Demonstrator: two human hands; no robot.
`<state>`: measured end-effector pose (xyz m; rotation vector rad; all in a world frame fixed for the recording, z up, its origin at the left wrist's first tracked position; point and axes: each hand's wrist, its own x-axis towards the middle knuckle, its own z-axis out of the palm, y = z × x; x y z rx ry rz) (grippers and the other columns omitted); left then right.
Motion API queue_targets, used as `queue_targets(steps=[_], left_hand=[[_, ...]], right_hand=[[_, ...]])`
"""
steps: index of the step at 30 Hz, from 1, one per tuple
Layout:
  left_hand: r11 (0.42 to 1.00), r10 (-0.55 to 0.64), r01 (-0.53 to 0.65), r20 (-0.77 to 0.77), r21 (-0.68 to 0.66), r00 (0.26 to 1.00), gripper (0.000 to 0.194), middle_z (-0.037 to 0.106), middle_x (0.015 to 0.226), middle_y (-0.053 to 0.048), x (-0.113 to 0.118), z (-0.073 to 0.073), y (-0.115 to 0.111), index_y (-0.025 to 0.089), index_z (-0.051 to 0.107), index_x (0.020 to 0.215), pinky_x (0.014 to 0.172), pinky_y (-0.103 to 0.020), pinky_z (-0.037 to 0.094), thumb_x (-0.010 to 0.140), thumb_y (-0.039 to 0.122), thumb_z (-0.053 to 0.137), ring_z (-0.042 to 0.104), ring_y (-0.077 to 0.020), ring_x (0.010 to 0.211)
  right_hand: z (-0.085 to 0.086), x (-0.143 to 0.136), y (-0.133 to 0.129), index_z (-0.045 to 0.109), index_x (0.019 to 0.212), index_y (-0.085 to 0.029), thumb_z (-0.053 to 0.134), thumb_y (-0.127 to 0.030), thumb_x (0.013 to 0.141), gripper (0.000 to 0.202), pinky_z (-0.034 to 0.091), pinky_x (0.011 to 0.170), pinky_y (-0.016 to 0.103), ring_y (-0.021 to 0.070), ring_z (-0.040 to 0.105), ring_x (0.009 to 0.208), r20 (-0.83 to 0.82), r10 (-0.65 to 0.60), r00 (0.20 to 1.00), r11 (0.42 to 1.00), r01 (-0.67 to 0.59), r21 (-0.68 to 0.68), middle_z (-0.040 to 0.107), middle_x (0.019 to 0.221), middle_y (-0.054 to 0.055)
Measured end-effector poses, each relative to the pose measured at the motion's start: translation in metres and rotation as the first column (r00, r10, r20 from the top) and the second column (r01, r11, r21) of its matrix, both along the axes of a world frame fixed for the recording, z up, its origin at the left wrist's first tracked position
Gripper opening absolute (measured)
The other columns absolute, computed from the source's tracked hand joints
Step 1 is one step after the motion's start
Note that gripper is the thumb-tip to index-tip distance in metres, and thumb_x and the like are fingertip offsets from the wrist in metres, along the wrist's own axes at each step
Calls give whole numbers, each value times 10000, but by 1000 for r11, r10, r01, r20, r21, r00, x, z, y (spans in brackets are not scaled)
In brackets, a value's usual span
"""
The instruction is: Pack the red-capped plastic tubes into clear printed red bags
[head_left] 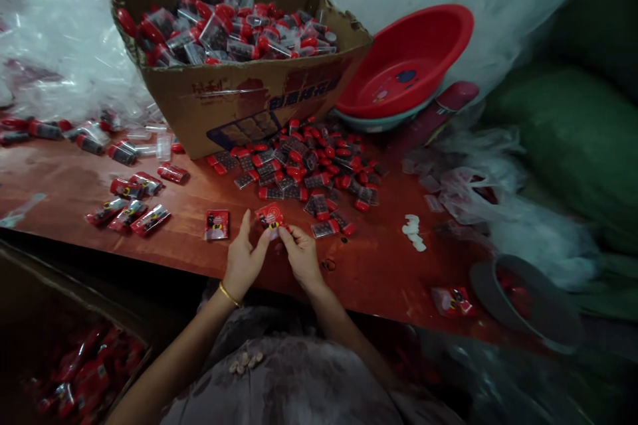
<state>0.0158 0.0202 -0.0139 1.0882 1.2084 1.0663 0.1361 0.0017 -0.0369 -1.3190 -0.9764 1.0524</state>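
1. Narrow, smooth, gold-coloured bangle (230,295) around the left wrist.
2. Loose, dark greyish garment (284,382) with blurry, mottled lighter patches.
3. Small cluster of pale, rounded ornaments (246,362) on its front.

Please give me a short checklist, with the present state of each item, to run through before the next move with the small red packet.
1. Right hand grip on the held packet: ok, thumb and forefinger at its lower edge.
2. Left hand support: cannot tell; the thumb reaches the packet, but any fingers behind are hidden.
3. Held packet sealed: cannot tell, too small.
4. Flat packet apart from the left hand: ok, it lies to its left.
5. Space beside the right hand clear: not ok, small dark rings lie close by.
6. Loose tubes kept inside the carton: not ok, they are heaped before it.
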Motion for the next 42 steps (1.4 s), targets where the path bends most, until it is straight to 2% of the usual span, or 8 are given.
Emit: queue_targets(steps=[6, 15, 21, 23, 29, 36, 39, 42], left_hand=[[931, 12, 113, 339, -347, 941, 390, 702, 731, -55, 5, 5, -6, 114, 705, 725, 631, -234, 473, 503, 415, 813, 613, -137, 646], [891, 145, 47, 381, -451, 913, 341, 676, 641, -11, 10, 11, -5, 123, 673, 620, 649, -227, 470, 405, 311, 859, 601, -107, 617], [898, 148, 27, 359, -440, 921, 402, 667, 651, -6, 9, 14, 0, 115, 661, 607, 607, -214, 461, 370, 368, 865, 580, -94, 607], [890, 148, 43, 377, -454, 914, 423, 669, 674, -7, 9, 13, 0, 123, 655, 634, 636, -228, 474, 379, 390, 861, 592, -102, 632], [857, 100, 132, 411, -499, 906, 404, 674, 707, -28, 9, 6, 0, 136, 630, 683, 696, -284, 488, 470, 411, 836, 614, -130, 652], [822, 94, 183, 446, -539, 890, 352, 679, 710, -28, 10, 5, -2, 155, 647, 748, 706, -291, 482, 550, 398, 807, 641, -158, 685], [817, 117, 175, 454, -550, 883, 350, 681, 710, -28, 9, 6, -4, 153, 649, 748, 699, -287, 481, 545, 387, 813, 641, -158, 681], [825, 114, 170, 454, -539, 884, 366, 679, 704, -30, 7, 6, -6, 148, 649, 732, 690, -284, 478, 524, 394, 823, 634, -153, 669]], right_hand=[[-1, 3, -10, 524, 609, -187, 472, -440, 845, 350, 361, 507, 212, 96, 441, 516, 249, -74, 966, 996, 60, 66, 488, 541, -41], [7, 17, -17, 607, 837, -202, 379, -323, 903, 267, 459, 681, 261, 153, 580, 724, 533, -27, 846, 989, -54, 136, 635, 762, 30], [13, 59, -18, 579, 1152, -160, 444, -412, 875, 397, 449, 670, 339, 252, 572, 854, 941, -77, 329, 938, 343, -43, 576, 1021, 150], [7, 68, -27, 611, 1105, -170, 487, -382, 854, 351, 442, 669, 344, 261, 555, 872, 971, -11, 241, 945, 318, -68, 554, 1020, 143], [-7, 87, -68, 641, 1039, -247, 510, -333, 839, 254, 392, 868, 390, 230, 533, 999, 956, -30, 292, 998, 53, 15, 545, 1156, 76], [-11, 80, -59, 608, 1080, -130, 466, -464, 854, 428, 399, 762, 433, 325, 530, 972, 988, 17, 151, 915, 397, -76, 592, 1131, 192], [-10, 75, -51, 599, 999, -123, 482, -347, 845, 296, 412, 761, 421, 318, 554, 954, 972, 3, 234, 910, 403, -100, 624, 1058, 185], [-7, 76, -50, 555, 963, -156, 484, -318, 825, 224, 439, 727, 390, 267, 604, 820, 861, -63, 504, 932, 338, -130, 655, 878, 123]])
